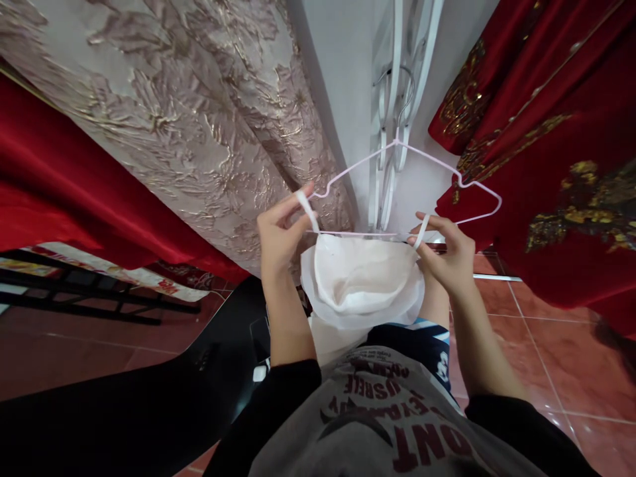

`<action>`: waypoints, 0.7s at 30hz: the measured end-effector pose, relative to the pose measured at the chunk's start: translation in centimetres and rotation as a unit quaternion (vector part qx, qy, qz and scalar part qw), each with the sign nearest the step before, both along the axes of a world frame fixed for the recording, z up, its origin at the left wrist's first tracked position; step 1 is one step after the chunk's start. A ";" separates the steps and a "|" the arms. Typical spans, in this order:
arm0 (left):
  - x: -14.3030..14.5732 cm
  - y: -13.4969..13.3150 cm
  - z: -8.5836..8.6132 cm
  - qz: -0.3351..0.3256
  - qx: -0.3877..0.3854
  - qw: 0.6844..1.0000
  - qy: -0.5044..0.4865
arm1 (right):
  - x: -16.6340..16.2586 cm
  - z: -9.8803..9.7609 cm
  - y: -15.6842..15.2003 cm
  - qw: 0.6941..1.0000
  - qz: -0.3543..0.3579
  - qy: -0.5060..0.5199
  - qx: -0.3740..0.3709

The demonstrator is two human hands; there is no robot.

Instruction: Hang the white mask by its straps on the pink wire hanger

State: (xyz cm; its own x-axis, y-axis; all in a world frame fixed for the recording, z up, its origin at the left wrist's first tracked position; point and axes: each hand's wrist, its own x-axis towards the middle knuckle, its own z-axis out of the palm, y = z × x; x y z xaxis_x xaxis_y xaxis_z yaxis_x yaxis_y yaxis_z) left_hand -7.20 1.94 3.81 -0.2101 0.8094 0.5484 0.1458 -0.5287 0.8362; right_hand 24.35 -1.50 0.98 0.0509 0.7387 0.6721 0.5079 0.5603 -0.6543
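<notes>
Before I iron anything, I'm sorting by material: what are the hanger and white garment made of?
The hanger: thin pale-pink wire, likely coated metal, given its slim bent rod. The garment: soft matte white cloth, folding limply; fibre unclear.

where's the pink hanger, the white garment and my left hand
pink hanger [427, 157]: head view, upper right wire arm
white garment [362, 281]: head view, middle of cloth
left hand [278, 232]: head view, middle of hand
</notes>
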 end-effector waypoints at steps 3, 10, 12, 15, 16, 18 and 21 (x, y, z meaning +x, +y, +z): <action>0.7 0.4 3.0 -0.042 -0.018 0.991 0.126 | -0.4 -0.4 -0.2 1.000 -0.004 -0.010 0.005; 0.9 1.1 3.2 -0.029 -0.086 0.991 0.098 | 0.0 -0.5 -0.5 1.000 -0.020 -0.009 0.003; 1.4 0.9 0.9 -0.015 -0.118 0.991 -0.056 | 0.0 -0.3 -0.4 1.000 -0.029 -0.007 0.006; 3.5 -0.1 -2.9 -0.045 -0.150 0.949 -0.272 | -0.4 -0.1 -0.4 0.999 -0.035 -0.004 0.010; 4.4 -0.5 -3.9 -0.067 -0.153 0.938 -0.303 | -0.5 -0.1 -0.4 1.000 -0.030 -0.001 0.009; 6.1 -1.4 -5.2 -0.078 -0.144 0.931 -0.327 | -0.4 -0.3 -0.4 1.000 -0.023 0.007 0.017; 7.1 -2.1 -5.6 -0.068 -0.126 0.938 -0.315 | 1.4 -1.1 0.0 0.993 -0.068 0.064 0.074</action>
